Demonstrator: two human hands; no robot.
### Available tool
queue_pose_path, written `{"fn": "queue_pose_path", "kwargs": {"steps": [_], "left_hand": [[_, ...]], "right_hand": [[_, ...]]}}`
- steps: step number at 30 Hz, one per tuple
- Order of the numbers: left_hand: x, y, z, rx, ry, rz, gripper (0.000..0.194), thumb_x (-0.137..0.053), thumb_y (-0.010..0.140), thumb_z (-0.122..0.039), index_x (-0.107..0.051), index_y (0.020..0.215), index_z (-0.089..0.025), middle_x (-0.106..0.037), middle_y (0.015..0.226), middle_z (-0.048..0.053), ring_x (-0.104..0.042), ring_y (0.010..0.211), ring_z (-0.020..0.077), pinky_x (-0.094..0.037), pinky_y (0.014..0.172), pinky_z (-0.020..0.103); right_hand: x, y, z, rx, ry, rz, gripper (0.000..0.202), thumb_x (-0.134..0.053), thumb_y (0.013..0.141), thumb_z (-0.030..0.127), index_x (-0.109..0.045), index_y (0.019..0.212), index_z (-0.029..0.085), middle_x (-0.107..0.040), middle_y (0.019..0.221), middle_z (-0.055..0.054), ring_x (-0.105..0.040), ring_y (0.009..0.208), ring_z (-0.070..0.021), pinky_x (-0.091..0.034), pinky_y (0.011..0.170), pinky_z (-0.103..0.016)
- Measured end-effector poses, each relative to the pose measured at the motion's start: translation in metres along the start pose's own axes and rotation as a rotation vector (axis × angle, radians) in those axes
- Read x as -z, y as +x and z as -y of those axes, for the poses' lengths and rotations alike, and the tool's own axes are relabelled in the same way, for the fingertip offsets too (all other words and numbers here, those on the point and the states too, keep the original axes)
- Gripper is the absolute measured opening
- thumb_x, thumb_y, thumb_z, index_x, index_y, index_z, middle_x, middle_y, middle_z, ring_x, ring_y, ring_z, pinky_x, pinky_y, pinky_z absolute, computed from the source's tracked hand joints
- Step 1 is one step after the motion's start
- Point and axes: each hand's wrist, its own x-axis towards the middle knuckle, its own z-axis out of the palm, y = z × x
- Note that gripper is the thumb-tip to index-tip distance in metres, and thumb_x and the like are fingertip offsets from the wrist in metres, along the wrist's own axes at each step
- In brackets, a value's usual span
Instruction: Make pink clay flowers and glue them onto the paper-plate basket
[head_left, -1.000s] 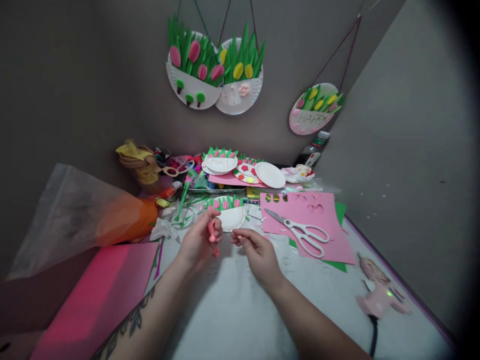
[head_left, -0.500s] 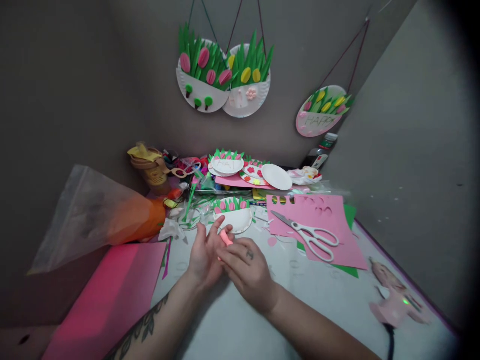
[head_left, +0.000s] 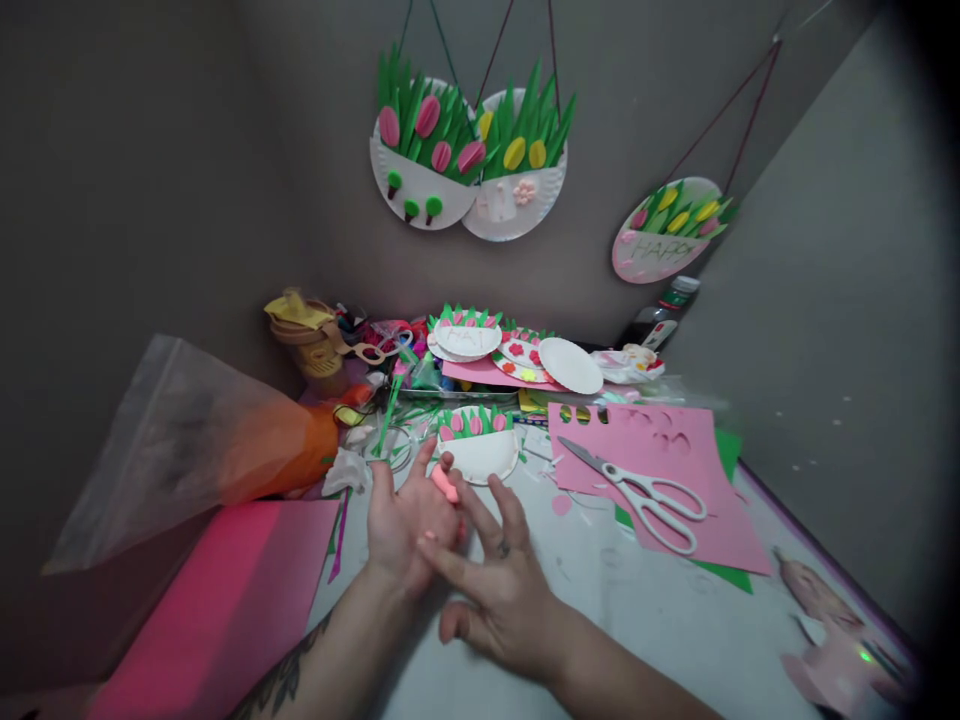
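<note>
My L hand (head_left: 412, 520), palm up, fingers apart, bears a rounded coral-pink clay-like lump (head_left: 444, 484); R hand (head_left: 502, 590) w/ fingers spread, one tip at L palm.

On a whitish table (head_left: 652, 615), lying near the middle, a flowered paper plate (head_left: 478, 458), to its right, a small pink oval (head_left: 561, 505), a holed pink sheet (head_left: 667, 455) overlapping a green sheet (head_left: 729, 455), to the left, a plain pink sheet (head_left: 225, 600) beside a purple strip (head_left: 339, 545).
</note>
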Motion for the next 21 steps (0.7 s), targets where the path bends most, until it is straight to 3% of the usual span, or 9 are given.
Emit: {"fn": "queue_pose_path", "kwargs": {"steps": [4,6,8,11,17,21], "left_hand": [[0.0011,0.0011,-0.0022,0.041,-0.001,0.001,0.064,-0.022,0.086,-0.068,-0.052,0.116,-0.021,-0.06,0.096,0.009,-0.061,0.078,0.0202,-0.052,0.066,0.037],[0.0023,0.002,-0.0037,0.003,-0.004,0.023,0.065,-0.022,0.085,-0.07,-0.053,0.113,-0.02,-0.059,0.095,0.008,-0.06,0.074,0.0198,-0.052,0.064,0.037],[0.0035,0.0027,-0.0047,-0.028,-0.008,0.025,0.064,-0.023,0.085,-0.069,-0.054,0.112,-0.02,-0.058,0.094,0.008,-0.06,0.076,0.0202,-0.052,0.068,0.039],[0.0043,0.0027,-0.0054,0.004,0.001,0.028,0.063,-0.024,0.086,-0.067,-0.053,0.116,-0.019,-0.058,0.097,0.009,-0.061,0.081,0.0221,-0.052,0.069,0.04],[0.0032,0.0011,-0.0067,-0.024,-0.025,0.06,0.064,-0.024,0.086,-0.068,-0.052,0.116,-0.019,-0.057,0.095,0.008,-0.06,0.078,0.0198,-0.052,0.067,0.036],[0.0034,0.001,-0.008,-0.01,0.018,0.093,0.062,-0.027,0.086,-0.067,-0.05,0.12,-0.021,-0.057,0.099,0.008,-0.06,0.08,0.0213,-0.052,0.064,0.035]], "right_hand": [[-0.0013,0.0,0.0034,-0.054,-0.017,0.014,0.084,-0.066,0.072,0.064,-0.038,0.142,0.028,-0.013,0.156,-0.014,-0.004,0.139,-0.0473,-0.025,0.102,-0.07],[-0.0027,-0.0003,0.0056,-0.011,-0.017,0.012,0.083,-0.066,0.072,0.062,-0.038,0.142,0.027,-0.013,0.156,-0.014,-0.005,0.14,-0.0466,-0.025,0.104,-0.069],[-0.004,-0.0004,0.0076,0.04,-0.005,0.019,0.089,-0.067,0.07,0.065,-0.036,0.143,0.025,-0.007,0.157,-0.015,-0.002,0.139,-0.0477,-0.027,0.103,-0.068],[-0.0041,-0.0001,0.0088,-0.029,-0.026,0.015,0.094,-0.066,0.069,0.066,-0.032,0.145,0.022,0.002,0.156,-0.017,0.006,0.137,-0.0509,-0.027,0.101,-0.07],[-0.0007,-0.0002,0.0086,-0.028,-0.029,0.052,0.093,-0.064,0.068,0.069,-0.031,0.145,0.029,0.004,0.157,-0.014,0.006,0.136,-0.0521,-0.029,0.099,-0.072],[-0.0024,0.0002,0.0098,-0.102,-0.09,0.043,0.086,-0.061,0.075,0.065,-0.03,0.146,0.028,0.007,0.156,-0.015,0.008,0.136,-0.0517,-0.029,0.097,-0.073]]}}
